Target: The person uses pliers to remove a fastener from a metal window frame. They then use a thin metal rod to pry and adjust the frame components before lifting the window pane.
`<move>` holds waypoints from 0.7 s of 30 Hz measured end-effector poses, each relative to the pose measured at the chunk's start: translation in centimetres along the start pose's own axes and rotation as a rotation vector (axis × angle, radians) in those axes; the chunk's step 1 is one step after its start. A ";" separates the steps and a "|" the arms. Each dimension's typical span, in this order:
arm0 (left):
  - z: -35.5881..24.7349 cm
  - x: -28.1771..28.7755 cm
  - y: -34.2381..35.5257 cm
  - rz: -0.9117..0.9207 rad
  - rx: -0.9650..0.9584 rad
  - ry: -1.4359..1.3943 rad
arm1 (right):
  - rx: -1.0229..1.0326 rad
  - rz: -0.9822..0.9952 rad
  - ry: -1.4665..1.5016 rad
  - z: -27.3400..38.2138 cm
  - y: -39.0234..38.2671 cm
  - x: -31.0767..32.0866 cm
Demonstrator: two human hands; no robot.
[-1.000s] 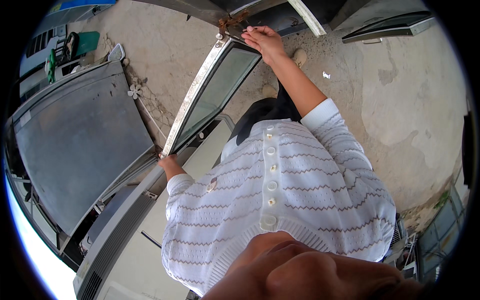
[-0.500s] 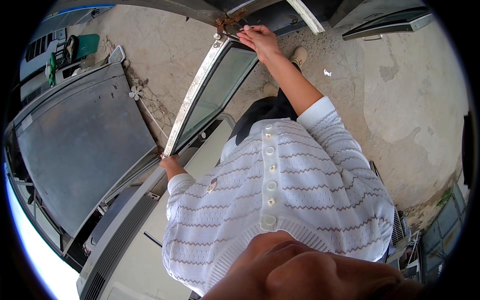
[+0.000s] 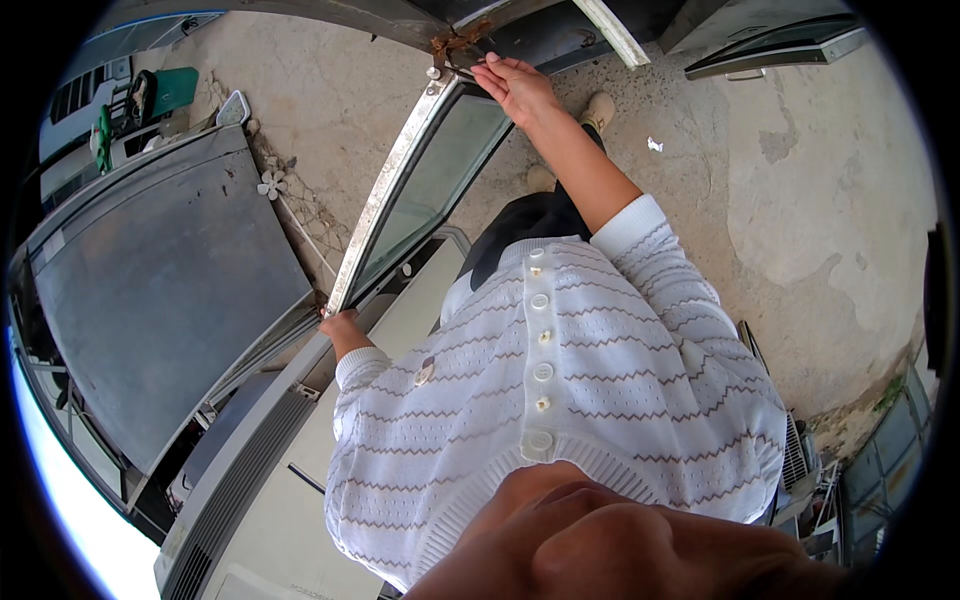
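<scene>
A glass door (image 3: 435, 170) with a worn white metal edge and a dark inner border stands open at a slant in front of me. My left hand (image 3: 340, 325) is closed round the door's near end. At its far end, close to a rusty hinge bracket (image 3: 462, 40), my right hand (image 3: 518, 88) is raised with thumb and fingertips drawn together. What is between those fingertips, if anything, is too small to make out. A bolt (image 3: 433, 73) sticks up from the door's corner beside the bracket.
A large grey panel (image 3: 165, 270) lies to the left, with a small white fan blade (image 3: 271, 185) beside it. A cream appliance body (image 3: 290, 500) with vents stands at the lower left. Another framed glass door (image 3: 775, 50) is at the far right, above the concrete floor (image 3: 800, 190).
My right hand has shifted very slightly left and down, its fingers still by the hinge bracket. The left hand and the door have hardly moved.
</scene>
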State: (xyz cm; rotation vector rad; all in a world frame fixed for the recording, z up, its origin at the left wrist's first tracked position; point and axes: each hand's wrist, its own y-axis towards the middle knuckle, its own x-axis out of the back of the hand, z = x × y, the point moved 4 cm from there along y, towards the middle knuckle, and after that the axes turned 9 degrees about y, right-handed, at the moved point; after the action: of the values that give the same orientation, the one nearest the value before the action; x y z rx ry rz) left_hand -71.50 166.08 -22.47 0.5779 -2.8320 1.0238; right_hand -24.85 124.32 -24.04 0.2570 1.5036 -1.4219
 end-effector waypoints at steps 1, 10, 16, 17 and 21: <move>0.2 -0.5 -1.2 0.003 -0.007 0.044 | -0.024 -0.008 0.043 -0.1 0.2 0.3; 0.2 0.0 0.4 -0.008 0.051 0.033 | -0.010 0.153 -0.158 1.4 0.3 -1.0; -0.3 0.8 2.8 0.006 0.066 0.012 | 0.243 0.166 -0.304 1.3 -0.8 -1.9; 0.5 -0.6 0.5 0.010 0.062 0.037 | 0.357 0.180 -0.383 1.7 -1.1 -2.1; 0.2 -0.3 -0.3 0.021 0.053 0.002 | 0.830 0.220 -0.994 2.8 -4.7 -5.5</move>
State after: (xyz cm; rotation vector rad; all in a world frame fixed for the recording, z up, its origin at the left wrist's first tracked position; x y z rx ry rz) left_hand -71.08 165.85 -22.45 0.5528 -2.8221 1.1059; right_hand -24.26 123.23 -16.42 0.1564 0.0501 -1.5652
